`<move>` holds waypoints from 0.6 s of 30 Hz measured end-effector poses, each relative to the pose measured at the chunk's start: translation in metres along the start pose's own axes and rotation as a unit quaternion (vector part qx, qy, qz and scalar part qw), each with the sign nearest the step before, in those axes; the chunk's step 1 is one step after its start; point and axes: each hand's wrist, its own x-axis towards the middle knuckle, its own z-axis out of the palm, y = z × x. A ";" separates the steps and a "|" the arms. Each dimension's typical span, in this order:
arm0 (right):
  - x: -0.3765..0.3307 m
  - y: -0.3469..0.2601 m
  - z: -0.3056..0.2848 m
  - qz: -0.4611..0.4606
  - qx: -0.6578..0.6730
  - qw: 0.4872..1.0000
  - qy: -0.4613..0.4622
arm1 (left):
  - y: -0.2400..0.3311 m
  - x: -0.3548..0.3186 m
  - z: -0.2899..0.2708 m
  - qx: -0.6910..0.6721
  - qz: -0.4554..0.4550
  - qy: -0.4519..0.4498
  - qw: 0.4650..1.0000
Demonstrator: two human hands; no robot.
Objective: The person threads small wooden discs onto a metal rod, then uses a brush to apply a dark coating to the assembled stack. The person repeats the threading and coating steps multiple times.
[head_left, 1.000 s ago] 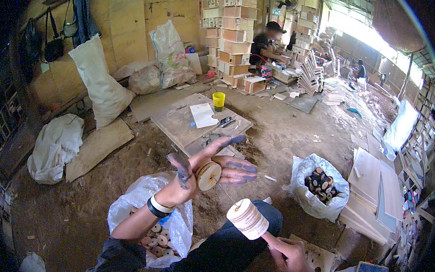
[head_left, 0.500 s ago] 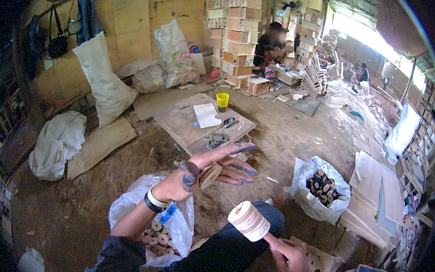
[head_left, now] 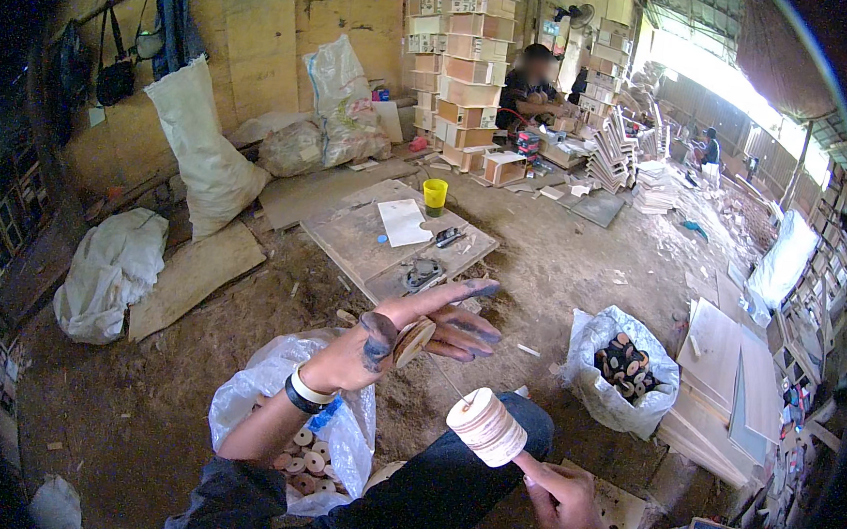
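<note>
My left hand [head_left: 414, 332], with dark-stained fingers stretched out to the right, holds a couple of round wooden discs [head_left: 415, 344] on edge between thumb and palm. A thin metal rod [head_left: 448, 378] runs from near these discs down to a stack of pale wooden discs [head_left: 487, 428] threaded on it. My right hand [head_left: 564, 506] is closed below this stack, one finger reaching up to its base; the rod's lower end is hidden. Beneath my left forearm, a clear plastic bag [head_left: 360, 426] holds several loose wooden discs [head_left: 312, 461] with centre holes.
To the right stands a white sack [head_left: 583, 347] of dark-edged discs [head_left: 628, 366], beside stacked boards [head_left: 722, 370]. Ahead lies a low board [head_left: 348, 236] with a yellow cup [head_left: 434, 195] and paper. White sacks [head_left: 203, 149] line the left wall. A person [head_left: 531, 92] sits behind stacked wooden boxes [head_left: 474, 74].
My left hand and its discs have shifted very slightly to the right. The rod and stack in my right hand have barely moved.
</note>
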 end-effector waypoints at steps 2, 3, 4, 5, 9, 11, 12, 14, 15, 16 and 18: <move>0.001 -0.001 0.000 -0.005 -0.012 1.000 -0.001 | 0.001 0.001 0.001 -0.015 0.000 -0.004 1.000; 0.001 -0.002 0.000 -0.003 -0.023 1.000 -0.001 | 0.002 0.002 0.002 -0.005 -0.007 0.006 1.000; 0.001 -0.003 -0.001 0.007 -0.036 0.999 -0.010 | 0.002 0.002 0.003 0.000 -0.004 0.010 1.000; 0.001 -0.003 -0.001 0.005 -0.033 0.999 -0.005 | 0.001 0.003 0.003 0.004 -0.002 0.014 1.000; 0.000 -0.002 0.000 0.009 -0.027 1.000 0.000 | -0.002 0.004 0.004 -0.011 -0.003 0.024 1.000; -0.001 -0.001 0.000 0.005 -0.025 1.000 0.003 | -0.003 0.005 0.003 -0.039 0.009 0.018 0.999; 0.000 -0.001 0.000 0.005 -0.026 1.000 0.001 | -0.003 0.006 0.003 -0.036 0.004 0.020 0.999; 0.000 -0.001 0.001 0.006 -0.025 1.000 -0.001 | -0.003 0.006 0.002 -0.050 0.010 0.016 0.999; 0.000 -0.001 0.001 0.007 -0.024 1.000 0.000 | -0.003 0.007 0.002 -0.032 0.014 0.003 0.999; 0.000 -0.002 0.001 0.013 -0.022 1.000 -0.003 | -0.003 0.007 0.002 -0.019 0.020 -0.016 0.999; 0.000 -0.003 0.001 0.011 -0.023 1.000 -0.005 | -0.003 0.007 0.003 0.047 0.022 -0.051 0.997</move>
